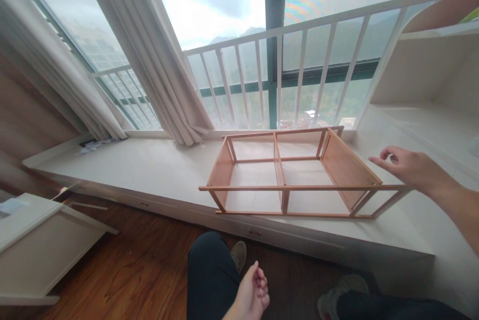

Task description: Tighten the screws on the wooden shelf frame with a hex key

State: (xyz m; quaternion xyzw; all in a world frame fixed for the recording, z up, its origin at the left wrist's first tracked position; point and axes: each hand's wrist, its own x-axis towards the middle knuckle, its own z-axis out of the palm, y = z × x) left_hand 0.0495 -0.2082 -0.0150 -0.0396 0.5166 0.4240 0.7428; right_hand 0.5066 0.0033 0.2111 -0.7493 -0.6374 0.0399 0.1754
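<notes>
A small wooden shelf frame [282, 188] lies on its side on the white window ledge, with panels at its ends and a divider across the middle. My right hand [407, 164] hovers just beyond the frame's right end, apart from it. Its fingers are partly bent, with a gap between them, and nothing shows in them. Low in the view, above the floor and beside my knee, is my left hand [253, 291]. Its fingers are curled in, and I see nothing in them. The left hand is well away from the frame.
The white ledge [157, 165] runs under a railed window with a grey curtain [149, 51]. A white cabinet [48, 245] stands on the wooden floor [123, 270] at left. White shelving [441, 110] rises at right. Papers [96, 145] lie on the ledge's far left.
</notes>
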